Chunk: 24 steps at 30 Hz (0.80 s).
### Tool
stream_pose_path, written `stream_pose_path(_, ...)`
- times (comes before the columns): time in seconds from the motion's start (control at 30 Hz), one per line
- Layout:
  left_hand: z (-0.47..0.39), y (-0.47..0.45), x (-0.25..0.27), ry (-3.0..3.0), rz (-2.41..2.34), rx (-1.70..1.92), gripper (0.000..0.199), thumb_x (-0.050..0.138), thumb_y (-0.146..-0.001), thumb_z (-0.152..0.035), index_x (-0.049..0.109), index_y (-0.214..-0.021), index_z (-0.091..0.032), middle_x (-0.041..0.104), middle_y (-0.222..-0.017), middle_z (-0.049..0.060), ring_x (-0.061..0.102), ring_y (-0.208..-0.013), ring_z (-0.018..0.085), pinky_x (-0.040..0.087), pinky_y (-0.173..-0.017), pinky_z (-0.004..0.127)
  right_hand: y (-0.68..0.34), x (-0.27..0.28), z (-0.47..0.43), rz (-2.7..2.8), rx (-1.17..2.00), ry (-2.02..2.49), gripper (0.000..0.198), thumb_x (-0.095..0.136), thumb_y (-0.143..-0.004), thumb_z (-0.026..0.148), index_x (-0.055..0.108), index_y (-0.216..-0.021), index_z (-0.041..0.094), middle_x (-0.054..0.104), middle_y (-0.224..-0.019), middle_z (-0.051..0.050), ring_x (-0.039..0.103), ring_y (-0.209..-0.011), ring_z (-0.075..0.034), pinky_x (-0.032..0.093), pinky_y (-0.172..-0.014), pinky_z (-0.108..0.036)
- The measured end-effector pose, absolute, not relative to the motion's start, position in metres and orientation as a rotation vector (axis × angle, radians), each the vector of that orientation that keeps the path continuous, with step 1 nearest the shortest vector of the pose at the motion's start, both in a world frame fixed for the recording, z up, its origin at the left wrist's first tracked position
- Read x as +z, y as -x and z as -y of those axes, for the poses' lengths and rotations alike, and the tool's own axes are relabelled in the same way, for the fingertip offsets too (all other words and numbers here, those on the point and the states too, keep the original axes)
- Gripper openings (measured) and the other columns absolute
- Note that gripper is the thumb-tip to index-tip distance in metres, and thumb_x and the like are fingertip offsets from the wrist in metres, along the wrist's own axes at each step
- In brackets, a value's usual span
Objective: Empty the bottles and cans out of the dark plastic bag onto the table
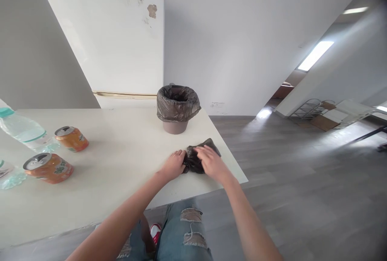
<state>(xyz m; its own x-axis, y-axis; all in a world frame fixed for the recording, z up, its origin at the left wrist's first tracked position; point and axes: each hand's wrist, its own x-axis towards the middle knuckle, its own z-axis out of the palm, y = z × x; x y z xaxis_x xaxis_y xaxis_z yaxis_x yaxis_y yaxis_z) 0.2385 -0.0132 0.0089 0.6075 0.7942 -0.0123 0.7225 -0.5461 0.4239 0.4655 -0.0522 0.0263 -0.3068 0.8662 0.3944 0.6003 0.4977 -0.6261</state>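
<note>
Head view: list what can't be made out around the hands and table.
- Folded black bag: middle covered by left hand and right hand.
- Lined bin: inside too dark to see.
- Bottles: cut off by the left edge.
- Can labels: too small to read.

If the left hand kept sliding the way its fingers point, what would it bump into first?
The left hand points to the right, straight at the crumpled dark plastic bag it already touches. Just past that lies the right hand, resting on the bag.
</note>
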Motion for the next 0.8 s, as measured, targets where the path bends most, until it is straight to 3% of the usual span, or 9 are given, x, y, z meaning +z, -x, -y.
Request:
stream_pose_path(0.1,0.021,-0.224,0.019,-2.347,-1.227,0.359,0.052,0.055,-0.086,-0.014,0.042,-0.136,-0.015,0.059,-0.127,0.014,0.059,-0.121,0.026,0.049,-0.102,0.037,-0.449,0.023,0.061,2.292,0.524,1.122,0.031,0.052,-0.084,0.008,0.063,-0.107,0.025,0.066,-0.137,-0.004,0.053,-0.140,-0.025,0.033,-0.128,-0.052)
stream_pose_path(0.2,0.039,-0.211,0.029,-2.277,-1.143,0.555,0.063,0.060,-0.092,-0.028,0.034,-0.149,-0.021,0.050,-0.142,0.014,0.053,-0.132,0.027,0.047,-0.109,0.040,-0.458,0.028,0.070,2.344,0.494,1.108,0.028,0.055,-0.087,0.012,0.060,-0.112,0.024,0.057,-0.150,-0.007,0.046,-0.147,-0.028,0.028,-0.129,-0.058)
stream_pose_path(0.33,0.056,-0.199,0.032,-2.456,-1.020,0.604,0.065,0.067,-0.091,-0.029,0.041,-0.151,-0.034,0.038,-0.160,0.007,0.044,-0.142,0.030,0.041,-0.117,0.046,-0.491,0.040,0.083,2.180,0.307,1.146,0.023,0.066,-0.093,0.024,0.060,-0.114,0.026,0.062,-0.142,-0.009,0.053,-0.137,-0.031,0.044,-0.116,-0.057)
stream_pose_path(0.4,0.056,-0.196,0.028,-2.541,-0.950,0.536,0.068,0.067,-0.092,-0.025,0.040,-0.153,-0.036,0.036,-0.164,0.005,0.042,-0.145,0.030,0.039,-0.119,0.047,-0.506,0.038,0.086,2.181,0.312,1.259,0.040,0.073,-0.091,0.032,0.059,-0.128,0.029,0.061,-0.144,-0.009,0.053,-0.137,-0.032,0.049,-0.113,-0.055)
stream_pose_path(0.47,0.051,-0.194,0.022,-2.555,-0.906,0.460,0.068,0.061,-0.092,-0.016,0.041,-0.155,-0.033,0.042,-0.162,0.005,0.045,-0.144,0.028,0.042,-0.118,0.045,-0.516,0.028,0.084,2.303,0.377,1.370,0.062,0.076,-0.090,0.037,0.051,-0.146,0.032,0.052,-0.154,-0.008,0.047,-0.144,-0.034,0.042,-0.120,-0.058)
stream_pose_path(0.53,0.041,-0.196,0.020,-2.538,-0.887,0.391,0.060,0.047,-0.092,-0.004,0.054,-0.146,-0.029,0.056,-0.151,0.005,0.055,-0.133,0.024,0.049,-0.109,0.040,-0.520,0.013,0.079,2.419,0.404,1.422,0.060,0.066,-0.095,0.030,0.047,-0.152,0.034,0.046,-0.160,-0.006,0.042,-0.149,-0.032,0.030,-0.126,-0.062)
stream_pose_path(0.6,0.028,-0.205,0.025,-2.535,-0.869,0.370,0.057,0.035,-0.091,0.002,0.068,-0.128,-0.027,0.065,-0.137,0.004,0.062,-0.123,0.021,0.053,-0.100,0.035,-0.520,-0.004,0.072,2.461,0.387,1.434,0.053,0.047,-0.099,0.016,0.054,-0.148,0.034,0.048,-0.158,-0.005,0.042,-0.150,-0.029,0.025,-0.127,-0.065)
stream_pose_path(0.67,0.013,-0.225,0.036,-2.584,-0.825,0.436,0.051,0.033,-0.094,0.000,0.072,-0.116,-0.025,0.065,-0.134,0.006,0.059,-0.124,0.021,0.050,-0.103,0.034,-0.517,-0.018,0.065,2.445,0.340,1.428,0.061,0.037,-0.093,0.005,0.059,-0.144,0.031,0.052,-0.155,-0.005,0.043,-0.149,-0.026,0.026,-0.127,-0.064)
stream_pose_path(0.8,-0.016,-0.285,0.060,-2.655,-0.986,0.488,0.043,0.035,-0.100,-0.009,0.061,-0.131,-0.024,0.058,-0.136,0.013,0.054,-0.129,0.027,0.043,-0.109,0.042,-0.511,-0.032,0.060,2.379,0.241,1.387,0.058,0.044,-0.082,0.004,0.069,-0.129,0.024,0.060,-0.145,-0.009,0.041,-0.148,-0.029,0.029,-0.126,-0.061)
